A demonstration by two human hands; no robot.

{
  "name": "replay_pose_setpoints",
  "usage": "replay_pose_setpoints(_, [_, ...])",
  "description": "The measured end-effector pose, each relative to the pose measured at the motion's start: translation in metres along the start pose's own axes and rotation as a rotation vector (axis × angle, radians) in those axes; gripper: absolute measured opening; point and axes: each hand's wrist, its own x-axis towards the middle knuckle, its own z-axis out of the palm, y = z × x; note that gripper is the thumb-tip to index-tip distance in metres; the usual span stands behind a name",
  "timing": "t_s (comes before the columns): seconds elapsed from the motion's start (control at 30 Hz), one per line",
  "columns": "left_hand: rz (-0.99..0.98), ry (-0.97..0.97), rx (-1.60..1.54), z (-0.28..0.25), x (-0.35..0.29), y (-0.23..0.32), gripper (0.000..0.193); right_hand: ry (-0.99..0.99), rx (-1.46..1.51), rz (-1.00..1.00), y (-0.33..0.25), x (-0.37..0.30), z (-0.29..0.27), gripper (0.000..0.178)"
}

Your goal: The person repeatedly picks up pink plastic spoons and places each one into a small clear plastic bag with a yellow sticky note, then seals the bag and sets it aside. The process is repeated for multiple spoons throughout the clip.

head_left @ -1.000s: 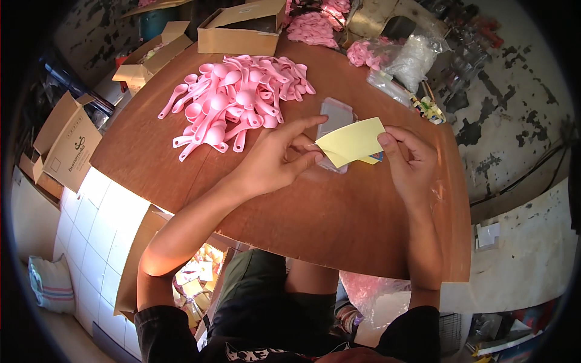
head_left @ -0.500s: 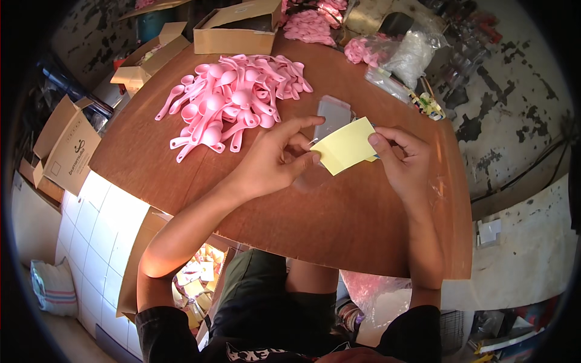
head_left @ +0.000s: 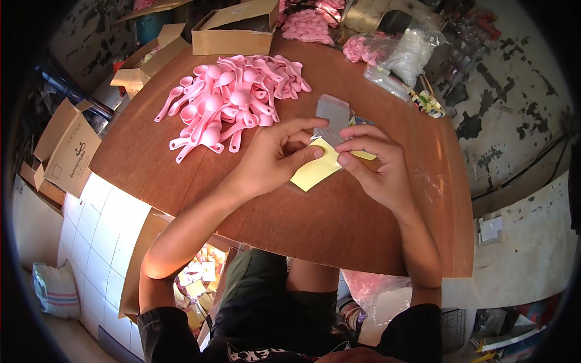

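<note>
A pale yellow card (head_left: 316,172) is tilted over the table, pinched under the thumb of my left hand (head_left: 270,156). A small clear plastic bag (head_left: 331,134) shows between my hands above the card, its edges hard to make out. My right hand (head_left: 380,166) is closed, thumb and fingertips pinching at the bag beside the card's upper right edge. Just beyond my fingers lies a stack of clear plastic bags (head_left: 333,109). Partly hidden behind my right hand are printed cards (head_left: 365,124), with a yellow edge showing below them.
A heap of pink plastic measuring spoons (head_left: 233,100) covers the table's (head_left: 290,230) left middle. Cardboard boxes (head_left: 233,41) stand along the far and left sides. A filled clear bag (head_left: 414,57) and more pink pieces (head_left: 308,25) sit at the back.
My right hand has let go of the card's right end and moved left to the clear bag near my left fingers. The card now tilts lower, toward me.
</note>
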Motion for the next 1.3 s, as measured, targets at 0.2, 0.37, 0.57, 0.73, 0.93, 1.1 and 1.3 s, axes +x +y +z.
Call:
replay_pose_setpoints(0.2, [0.075, -0.018, 0.087, 0.008, 0.006, 0.008, 0.041, -0.1, 0.136, 0.072, 0.001, -0.003, -0.005, 0.018])
replay_pose_setpoints(0.37, [0.194, 0.028, 0.29, 0.022, 0.01, 0.019, 0.036, -0.139, 0.194, 0.122, -0.001, -0.007, -0.015, 0.025])
replay_pose_setpoints(0.57, [0.399, 0.03, 0.451, 0.035, 0.01, 0.015, 0.037, -0.395, 0.005, 0.319, -0.017, -0.005, -0.034, 0.024])
replay_pose_setpoints(0.73, [0.393, 0.06, 0.44, 0.05, 0.003, 0.023, 0.045, -0.321, 0.034, 0.209, 0.006, -0.014, -0.015, 0.019])
replay_pose_setpoints(0.93, [-0.153, -0.222, 0.362, 0.012, -0.014, 0.008, 0.039, -0.246, 0.438, 0.339, 0.008, -0.008, -0.014, 0.015])
replay_pose_setpoints(1.1, [-0.255, -0.251, 0.163, -0.001, -0.037, -0.017, 0.035, -0.097, 0.387, 0.419, 0.05, -0.002, 0.002, 0.019])
replay_pose_setpoints(1.3, [-0.175, -0.294, 0.18, 0.0, -0.04, -0.022, 0.038, -0.249, -0.158, 0.015, 0.078, 0.034, 0.052, 0.033])
